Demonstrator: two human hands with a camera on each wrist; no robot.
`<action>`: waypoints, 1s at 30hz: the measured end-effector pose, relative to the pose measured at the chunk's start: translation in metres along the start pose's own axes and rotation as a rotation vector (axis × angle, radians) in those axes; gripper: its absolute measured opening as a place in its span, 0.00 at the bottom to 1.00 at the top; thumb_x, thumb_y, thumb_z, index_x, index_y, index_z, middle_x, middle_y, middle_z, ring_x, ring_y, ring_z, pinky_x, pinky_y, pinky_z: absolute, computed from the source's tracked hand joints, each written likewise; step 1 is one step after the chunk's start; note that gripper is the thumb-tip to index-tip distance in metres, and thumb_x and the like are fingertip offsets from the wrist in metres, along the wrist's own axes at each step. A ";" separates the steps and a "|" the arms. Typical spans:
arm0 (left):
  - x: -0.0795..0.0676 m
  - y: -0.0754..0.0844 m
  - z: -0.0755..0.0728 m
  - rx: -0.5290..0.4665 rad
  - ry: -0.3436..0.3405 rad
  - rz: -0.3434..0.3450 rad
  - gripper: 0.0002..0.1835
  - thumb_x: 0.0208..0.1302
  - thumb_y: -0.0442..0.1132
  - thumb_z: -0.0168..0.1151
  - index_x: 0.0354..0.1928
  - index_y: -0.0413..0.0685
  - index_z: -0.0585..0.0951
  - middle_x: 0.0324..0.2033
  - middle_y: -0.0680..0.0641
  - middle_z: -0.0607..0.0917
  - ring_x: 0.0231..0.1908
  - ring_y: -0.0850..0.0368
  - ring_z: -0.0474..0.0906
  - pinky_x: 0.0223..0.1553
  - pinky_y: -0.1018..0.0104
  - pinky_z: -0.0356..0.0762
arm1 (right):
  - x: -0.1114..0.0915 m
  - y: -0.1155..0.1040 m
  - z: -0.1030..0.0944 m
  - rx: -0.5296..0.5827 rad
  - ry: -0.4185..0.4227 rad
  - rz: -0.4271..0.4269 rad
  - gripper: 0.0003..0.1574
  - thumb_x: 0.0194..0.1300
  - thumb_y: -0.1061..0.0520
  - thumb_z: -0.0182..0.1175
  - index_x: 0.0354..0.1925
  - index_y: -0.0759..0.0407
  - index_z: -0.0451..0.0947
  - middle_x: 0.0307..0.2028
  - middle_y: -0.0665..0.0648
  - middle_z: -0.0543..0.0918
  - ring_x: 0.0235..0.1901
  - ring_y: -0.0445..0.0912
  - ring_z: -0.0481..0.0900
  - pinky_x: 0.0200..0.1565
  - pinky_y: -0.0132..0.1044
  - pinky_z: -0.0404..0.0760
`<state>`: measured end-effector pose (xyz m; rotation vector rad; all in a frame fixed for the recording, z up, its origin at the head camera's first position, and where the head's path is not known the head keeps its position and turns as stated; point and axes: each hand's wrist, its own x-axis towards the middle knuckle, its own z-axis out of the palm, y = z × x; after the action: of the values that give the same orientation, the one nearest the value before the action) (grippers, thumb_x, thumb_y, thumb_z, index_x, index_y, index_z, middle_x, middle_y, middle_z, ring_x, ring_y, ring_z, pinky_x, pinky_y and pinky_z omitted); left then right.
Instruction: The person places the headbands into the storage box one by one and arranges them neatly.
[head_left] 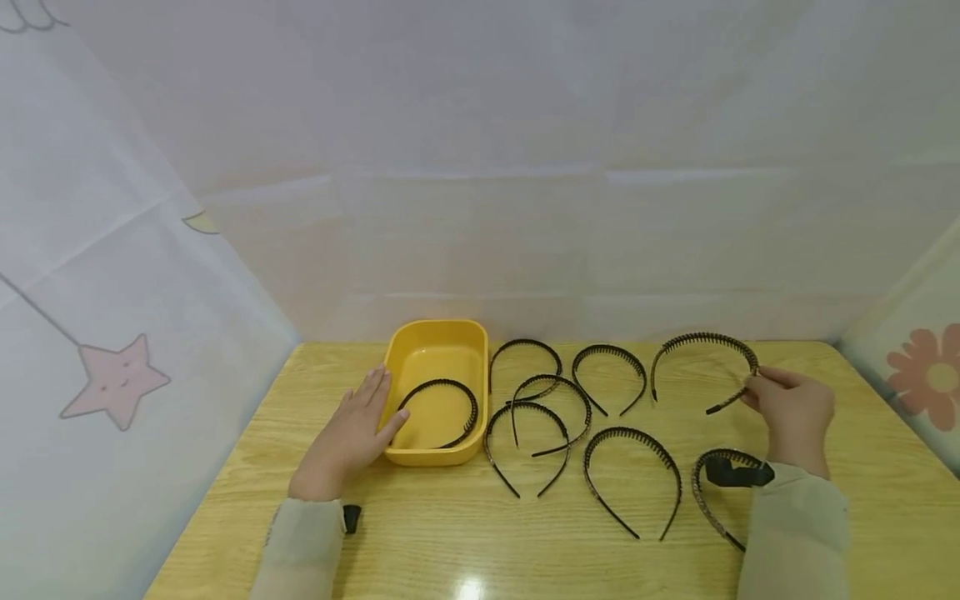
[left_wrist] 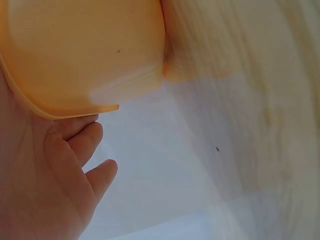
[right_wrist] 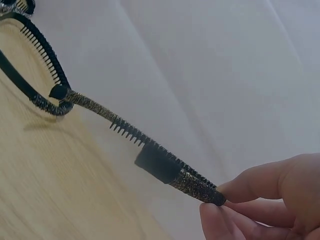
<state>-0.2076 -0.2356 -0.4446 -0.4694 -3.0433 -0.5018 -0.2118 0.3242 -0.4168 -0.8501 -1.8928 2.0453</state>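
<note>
At the right, my right hand pinches a dark, toothed headband by one side, between thumb and fingers. In the right wrist view its glittery band runs away from the fingertips. My left hand rests along the left side of a yellow plastic box, fingers fairly straight and the thumb over the rim. Inside the box lies one black headband. The left wrist view shows the palm against the box wall.
Between box and right hand, several headbands lie on the wooden table; one headband overlaps its neighbours. Another headband is partly hidden by the right sleeve. A pale cloth wall stands behind the table.
</note>
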 end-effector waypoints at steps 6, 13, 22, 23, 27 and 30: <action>0.000 -0.002 0.001 -0.002 -0.011 -0.003 0.43 0.80 0.61 0.41 0.79 0.32 0.49 0.79 0.35 0.47 0.78 0.39 0.41 0.74 0.34 0.42 | -0.005 0.001 0.009 0.045 -0.045 -0.044 0.35 0.67 0.66 0.64 0.70 0.70 0.68 0.30 0.41 0.82 0.26 0.36 0.86 0.34 0.28 0.86; 0.001 -0.002 0.001 -0.011 -0.009 -0.004 0.44 0.80 0.61 0.41 0.79 0.32 0.49 0.79 0.35 0.47 0.78 0.39 0.41 0.74 0.35 0.42 | -0.008 0.003 0.019 0.104 -0.141 -0.125 0.33 0.67 0.68 0.64 0.68 0.73 0.69 0.33 0.43 0.85 0.28 0.38 0.87 0.36 0.29 0.86; 0.002 -0.003 0.002 -0.015 -0.006 0.000 0.41 0.80 0.56 0.45 0.78 0.31 0.49 0.79 0.34 0.47 0.78 0.38 0.41 0.74 0.34 0.41 | -0.012 0.005 0.041 0.106 -0.220 -0.159 0.32 0.66 0.69 0.65 0.66 0.75 0.70 0.35 0.46 0.86 0.32 0.37 0.87 0.39 0.30 0.86; 0.001 -0.003 0.002 -0.014 -0.005 0.000 0.41 0.80 0.56 0.45 0.78 0.31 0.49 0.79 0.34 0.47 0.78 0.38 0.41 0.74 0.34 0.41 | -0.013 0.006 0.044 0.104 -0.231 -0.164 0.32 0.66 0.68 0.65 0.66 0.75 0.70 0.36 0.47 0.86 0.32 0.38 0.87 0.40 0.30 0.86; 0.001 -0.002 0.002 -0.004 0.000 0.003 0.42 0.80 0.57 0.44 0.78 0.31 0.50 0.79 0.34 0.48 0.78 0.38 0.42 0.74 0.34 0.42 | -0.016 0.007 0.052 0.104 -0.274 -0.184 0.32 0.67 0.67 0.65 0.66 0.75 0.70 0.39 0.49 0.87 0.34 0.38 0.87 0.42 0.31 0.86; 0.002 -0.002 0.002 0.002 0.005 0.006 0.41 0.80 0.56 0.45 0.78 0.31 0.50 0.79 0.34 0.48 0.78 0.37 0.42 0.74 0.34 0.42 | -0.019 0.007 0.060 0.117 -0.301 -0.182 0.32 0.67 0.67 0.66 0.66 0.75 0.70 0.39 0.49 0.87 0.35 0.39 0.88 0.43 0.31 0.86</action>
<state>-0.2100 -0.2364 -0.4471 -0.4762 -3.0360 -0.4995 -0.2277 0.2631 -0.4190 -0.3426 -1.8891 2.2414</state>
